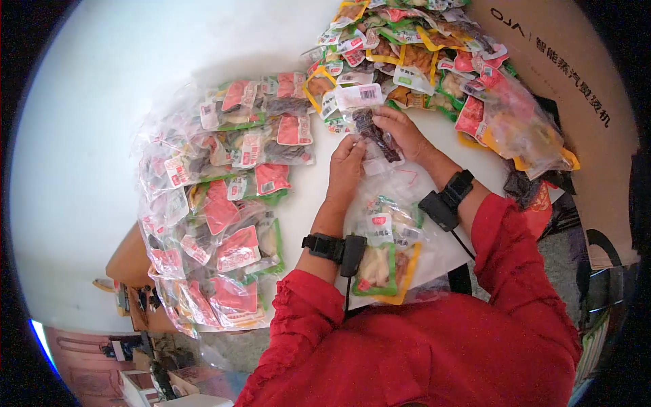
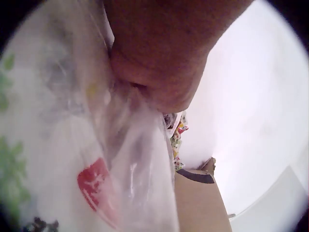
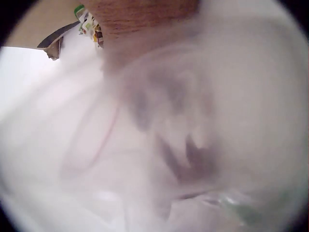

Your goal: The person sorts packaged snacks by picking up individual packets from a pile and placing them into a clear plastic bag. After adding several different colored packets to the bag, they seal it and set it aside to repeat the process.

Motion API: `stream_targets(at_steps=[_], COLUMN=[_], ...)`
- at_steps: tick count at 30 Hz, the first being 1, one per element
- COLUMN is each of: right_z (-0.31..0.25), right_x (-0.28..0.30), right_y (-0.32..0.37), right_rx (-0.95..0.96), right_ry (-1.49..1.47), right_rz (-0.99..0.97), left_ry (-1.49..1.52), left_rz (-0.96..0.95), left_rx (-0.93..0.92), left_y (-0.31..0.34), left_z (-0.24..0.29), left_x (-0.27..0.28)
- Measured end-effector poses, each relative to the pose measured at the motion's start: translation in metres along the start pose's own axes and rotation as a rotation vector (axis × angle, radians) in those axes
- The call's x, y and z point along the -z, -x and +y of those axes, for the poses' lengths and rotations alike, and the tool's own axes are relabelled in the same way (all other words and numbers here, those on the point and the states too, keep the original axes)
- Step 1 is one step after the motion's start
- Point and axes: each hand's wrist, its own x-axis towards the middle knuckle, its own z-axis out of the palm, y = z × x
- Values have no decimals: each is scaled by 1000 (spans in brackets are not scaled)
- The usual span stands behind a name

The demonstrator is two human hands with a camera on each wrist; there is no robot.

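Note:
A sealed food packet with dark contents and a white barcode label lies between the two hands over the white table. My right hand pinches its right edge, thumb and fingers curled. My left hand has its fingers curled at the packet's lower left, gripping the clear plastic bag. That bag spreads from the hands toward the body; its film with a red mark hangs below the left hand in the left wrist view. Blurred film covers most of the right wrist view, hiding the right fingers.
Yellow- and green-edged packets lie near the body, overlapped by clear film. Filled clear bags line the left side. A heap of loose packets lies at the back, with another filled bag right. A cardboard box stands far right.

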Motion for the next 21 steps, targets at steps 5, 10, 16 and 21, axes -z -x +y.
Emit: stream_targets(at_steps=[5, 10, 16, 21], right_z=[18, 21, 15, 7], right_x=[3, 4, -2, -3], right_y=[-9, -10, -4, 0], right_rx=[15, 62, 45, -3], right_ry=[131, 247, 111, 155], right_rz=[28, -42, -72, -116], left_ry=[-57, -195, -30, -19], left_rz=[48, 9, 25, 42], left_rx=[-10, -76, 19, 7], left_y=[3, 2, 3, 2], left_z=[-2, -5, -2, 0], left_x=[5, 7, 10, 16])
